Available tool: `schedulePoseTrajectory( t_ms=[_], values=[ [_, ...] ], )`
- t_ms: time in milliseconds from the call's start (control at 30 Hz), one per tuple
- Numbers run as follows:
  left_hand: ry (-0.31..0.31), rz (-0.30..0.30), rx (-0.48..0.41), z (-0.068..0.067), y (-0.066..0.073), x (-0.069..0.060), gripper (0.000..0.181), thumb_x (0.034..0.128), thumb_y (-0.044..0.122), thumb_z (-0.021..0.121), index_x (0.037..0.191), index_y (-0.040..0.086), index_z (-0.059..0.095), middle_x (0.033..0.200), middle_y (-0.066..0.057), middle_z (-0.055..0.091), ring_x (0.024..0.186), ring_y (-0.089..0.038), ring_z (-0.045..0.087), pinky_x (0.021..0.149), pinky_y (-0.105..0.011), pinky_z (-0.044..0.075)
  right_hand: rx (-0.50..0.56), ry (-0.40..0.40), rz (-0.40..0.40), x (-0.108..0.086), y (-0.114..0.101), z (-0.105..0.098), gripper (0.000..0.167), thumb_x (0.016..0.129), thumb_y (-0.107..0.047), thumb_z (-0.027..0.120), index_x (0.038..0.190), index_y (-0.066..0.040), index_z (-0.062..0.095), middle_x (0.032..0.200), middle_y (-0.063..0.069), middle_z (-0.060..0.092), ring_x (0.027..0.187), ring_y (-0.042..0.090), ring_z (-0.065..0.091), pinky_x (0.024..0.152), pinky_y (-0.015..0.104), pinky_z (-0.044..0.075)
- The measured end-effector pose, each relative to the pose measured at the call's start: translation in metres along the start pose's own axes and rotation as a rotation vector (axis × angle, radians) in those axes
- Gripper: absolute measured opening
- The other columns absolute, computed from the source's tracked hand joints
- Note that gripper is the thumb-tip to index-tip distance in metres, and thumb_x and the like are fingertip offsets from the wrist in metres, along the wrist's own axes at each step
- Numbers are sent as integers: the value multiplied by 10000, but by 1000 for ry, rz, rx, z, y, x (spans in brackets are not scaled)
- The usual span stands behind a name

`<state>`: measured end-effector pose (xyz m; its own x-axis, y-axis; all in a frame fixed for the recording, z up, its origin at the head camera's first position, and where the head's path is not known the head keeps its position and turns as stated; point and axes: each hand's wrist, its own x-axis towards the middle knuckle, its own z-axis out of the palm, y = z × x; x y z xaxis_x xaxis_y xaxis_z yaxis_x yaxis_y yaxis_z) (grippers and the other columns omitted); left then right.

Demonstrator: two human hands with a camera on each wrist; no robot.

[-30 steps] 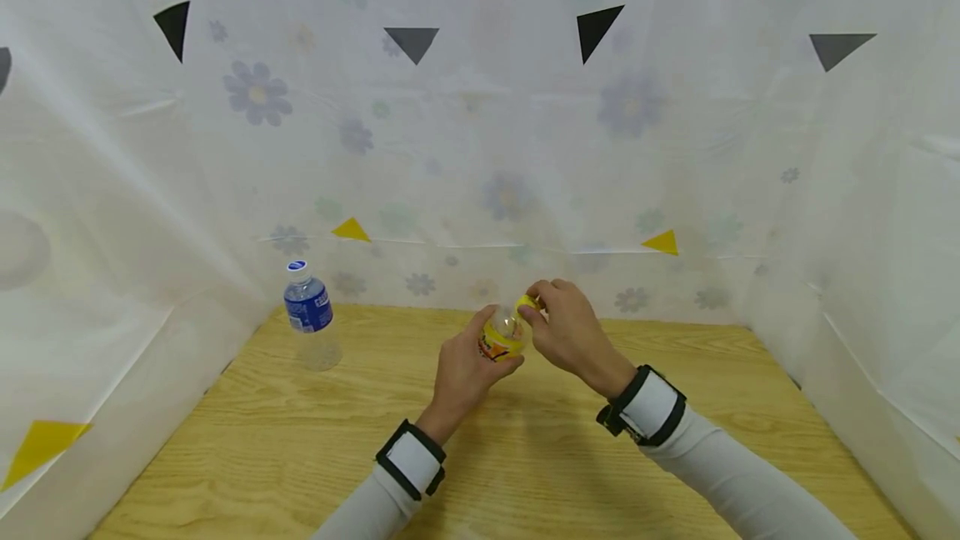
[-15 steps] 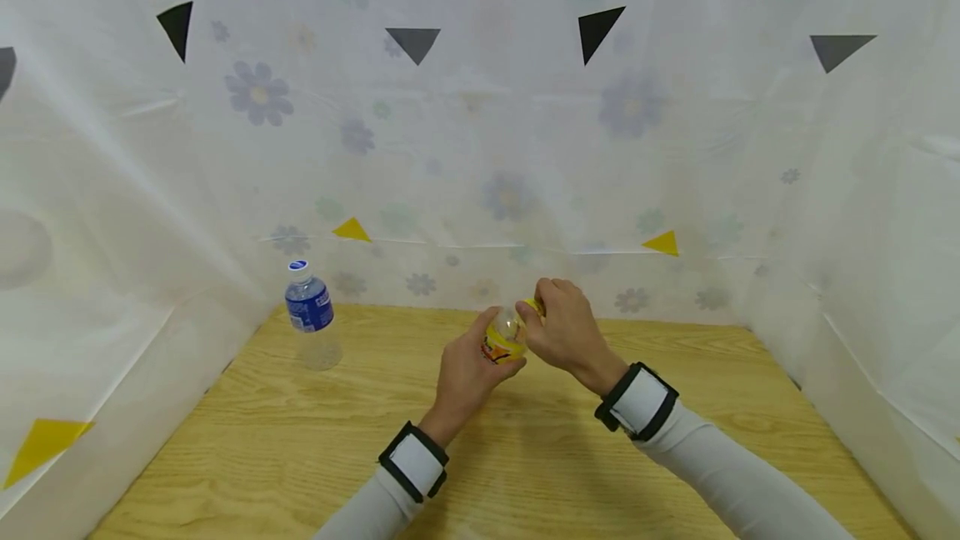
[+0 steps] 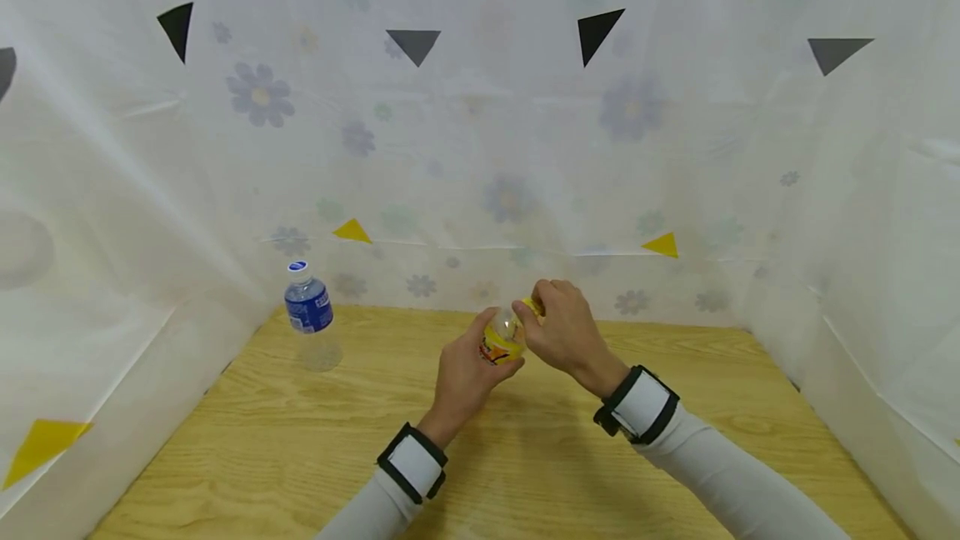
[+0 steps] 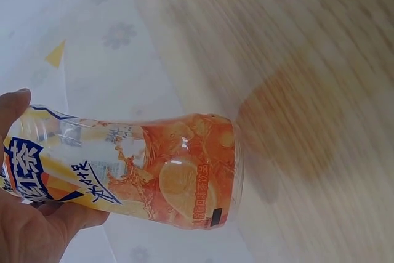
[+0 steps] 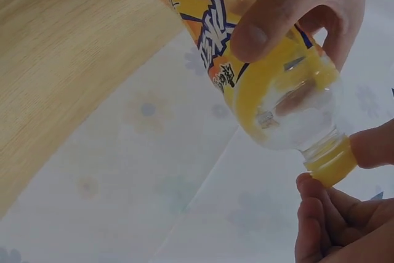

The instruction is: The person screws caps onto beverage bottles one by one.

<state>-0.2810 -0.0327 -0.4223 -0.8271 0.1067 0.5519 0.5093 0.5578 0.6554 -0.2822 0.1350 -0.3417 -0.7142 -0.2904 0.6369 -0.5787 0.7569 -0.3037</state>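
Note:
A clear bottle with a yellow and orange label (image 3: 501,346) is gripped around its upper label by the left hand (image 3: 467,369), whose thumb and fingers lie on opposite sides. In the left wrist view the bottle (image 4: 178,173) is held above the wooden surface. The right hand (image 3: 567,332) pinches the yellow cap between thumb and fingertips. The right wrist view shows that yellow cap (image 5: 333,161) on the bottle's neck, the thumb on one side and curled fingers on the other.
An upright clear bottle with a blue label and white cap (image 3: 308,304) stands at the back left of the wooden table (image 3: 300,457). White flower-patterned sheeting (image 3: 487,140) encloses the table at the back and both sides.
Over the last second the right hand has shifted slightly and its fingers have turned around the cap, which shows less now. The left hand and bottle have barely moved.

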Motion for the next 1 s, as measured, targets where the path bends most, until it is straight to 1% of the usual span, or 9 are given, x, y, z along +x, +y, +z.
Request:
schedulePoseTrajectory(
  t_ms=[100, 200, 300, 367, 467, 567, 633, 867, 1000],
  values=[
    [-6, 1, 0, 0, 1, 0, 739, 781, 323, 891, 1423, 236, 535, 1055, -31, 740, 872, -171, 709, 715, -302, 561, 11, -45, 60, -2, -4, -4, 242, 964, -244, 687, 877, -34, 603, 795, 90, 573, 744, 230, 503, 668, 371, 423],
    [-8, 2, 3, 0, 1, 0, 732, 780, 318, 892, 1416, 232, 539, 1040, -31, 742, 860, -173, 709, 701, -301, 558, 29, -106, 109, -3, -8, -10, 302, 962, -277, 686, 1084, -2, 652, 966, 146, 663, 893, 287, 594, 746, 440, 506],
    [-8, 2, 5, -1, 3, 0, 737, 779, 313, 893, 1419, 217, 540, 1036, -34, 743, 853, -177, 709, 696, -307, 557, 40, -169, 110, -4, -11, -17, 407, 959, -235, 679, 1290, -6, 618, 1102, 184, 689, 1005, 343, 632, 828, 514, 533],
    [-6, 3, 8, -1, 3, 0, 745, 778, 312, 893, 1425, 205, 539, 1047, -42, 745, 861, -186, 714, 701, -318, 561, 44, -208, 94, -4, -11, -20, 434, 959, -163, 661, 1366, -32, 590, 1163, 190, 691, 1044, 366, 640, 866, 541, 530],
    [-5, 3, 8, -1, 3, 0, 752, 782, 310, 891, 1434, 196, 534, 1071, -51, 745, 883, -192, 719, 718, -334, 568, 48, -245, 77, -4, -12, -23, 411, 963, -57, 618, 1373, -48, 598, 1222, 187, 684, 1094, 388, 635, 885, 546, 536],
    [-1, 3, 3, -1, 2, 0, 752, 783, 309, 890, 1436, 202, 532, 1082, -56, 745, 896, -197, 720, 727, -345, 573, 57, -231, 66, -5, -12, -21, 358, 962, 22, 585, 1312, -31, 634, 1223, 181, 682, 1110, 385, 626, 877, 519, 551],
    [2, 4, 1, -1, 2, -1, 750, 781, 312, 890, 1434, 216, 532, 1080, -52, 746, 895, -195, 720, 726, -343, 574, 58, -204, 59, -5, -11, -19, 334, 951, 55, 578, 1269, -17, 650, 1199, 181, 687, 1107, 382, 627, 872, 503, 560],
    [12, 3, 21, 0, -1, 0, 753, 768, 329, 899, 1422, 234, 540, 1073, -45, 748, 891, -195, 719, 733, -343, 578, 66, -164, 63, -6, -11, -12, 304, 931, 100, 576, 1208, -6, 643, 1140, 171, 660, 1060, 345, 620, 841, 457, 572],
    [8, -2, 16, 0, 0, 0, 750, 772, 326, 897, 1423, 227, 539, 1078, -46, 747, 895, -197, 717, 740, -351, 578, 63, -150, 62, -6, -11, -11, 298, 918, 109, 571, 1190, 5, 637, 1125, 172, 654, 1062, 352, 612, 852, 470, 563]
  ],
)
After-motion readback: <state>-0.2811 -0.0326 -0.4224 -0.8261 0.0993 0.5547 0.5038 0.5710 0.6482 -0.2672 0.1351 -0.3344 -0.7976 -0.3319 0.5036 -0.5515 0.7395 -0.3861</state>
